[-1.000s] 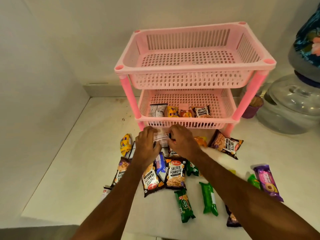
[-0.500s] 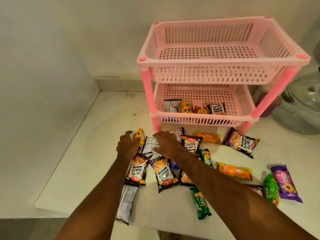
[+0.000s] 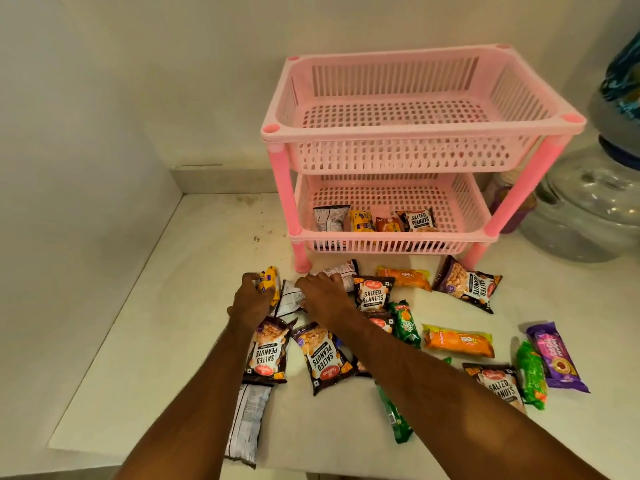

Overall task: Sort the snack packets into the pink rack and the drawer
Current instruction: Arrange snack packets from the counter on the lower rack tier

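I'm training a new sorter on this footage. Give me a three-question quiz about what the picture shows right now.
1. True or false: the top tier of the pink rack holds several packets.
2. Which packet does the left hand grip? A) purple biscuit packet B) yellow packet C) green packet
3. Fill in: the packets already sorted lie in the rack's ____ tier.

Key
1. False; it holds none.
2. B, the yellow packet.
3. Bottom: the bottom tier holds packets, among them a salted peanuts packet. The right hand rests on the pile on the counter.

4 packets (image 3: 375,221) in rack (image 3: 391,242), others before
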`<state>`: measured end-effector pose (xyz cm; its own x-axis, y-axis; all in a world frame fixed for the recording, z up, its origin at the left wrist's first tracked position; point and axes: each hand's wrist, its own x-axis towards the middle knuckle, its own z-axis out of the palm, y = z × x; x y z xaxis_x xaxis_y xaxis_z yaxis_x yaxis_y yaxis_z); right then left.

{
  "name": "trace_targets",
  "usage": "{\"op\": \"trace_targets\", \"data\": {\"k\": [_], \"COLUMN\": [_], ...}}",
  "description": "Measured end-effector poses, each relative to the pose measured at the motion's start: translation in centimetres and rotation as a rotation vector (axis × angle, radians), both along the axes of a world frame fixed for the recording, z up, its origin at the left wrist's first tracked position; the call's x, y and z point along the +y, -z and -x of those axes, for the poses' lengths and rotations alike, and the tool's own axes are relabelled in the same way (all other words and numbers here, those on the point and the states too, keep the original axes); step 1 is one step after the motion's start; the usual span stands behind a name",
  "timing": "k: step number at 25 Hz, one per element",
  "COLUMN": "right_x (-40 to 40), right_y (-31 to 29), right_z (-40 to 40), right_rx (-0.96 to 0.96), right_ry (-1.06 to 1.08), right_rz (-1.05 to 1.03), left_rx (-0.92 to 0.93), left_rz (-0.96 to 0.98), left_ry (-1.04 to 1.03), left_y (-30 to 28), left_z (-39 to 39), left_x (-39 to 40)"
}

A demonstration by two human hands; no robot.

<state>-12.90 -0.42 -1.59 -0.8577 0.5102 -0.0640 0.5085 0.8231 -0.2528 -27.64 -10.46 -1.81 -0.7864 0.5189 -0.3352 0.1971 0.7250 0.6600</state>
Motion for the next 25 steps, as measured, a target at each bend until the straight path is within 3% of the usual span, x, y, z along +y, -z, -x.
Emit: {"op": "trace_targets", "data": {"k": [9,20,25], "right_x": [1.4,8.8,14.1], "right_y": [-3.6,-8.9,-10.5], "right_z": [-6.9,-16.6,-18.0], "right_rx": [0.275,0.579,0.458], "right_ry": [0.112,0.408,0.514], "right_rz": [0.047,0.041,-0.013], "left_rx": [0.042,0.107,0.087], "left_rz": [-0.181,-0.258,-0.284], "left_ry": [0.015,0.204,0.262], "left_y": [-3.9,-7.2,-8.1], "left_z": [-3.6,-9.3,-10.8], "left_x": [-0.3,4.6,6.8]}}
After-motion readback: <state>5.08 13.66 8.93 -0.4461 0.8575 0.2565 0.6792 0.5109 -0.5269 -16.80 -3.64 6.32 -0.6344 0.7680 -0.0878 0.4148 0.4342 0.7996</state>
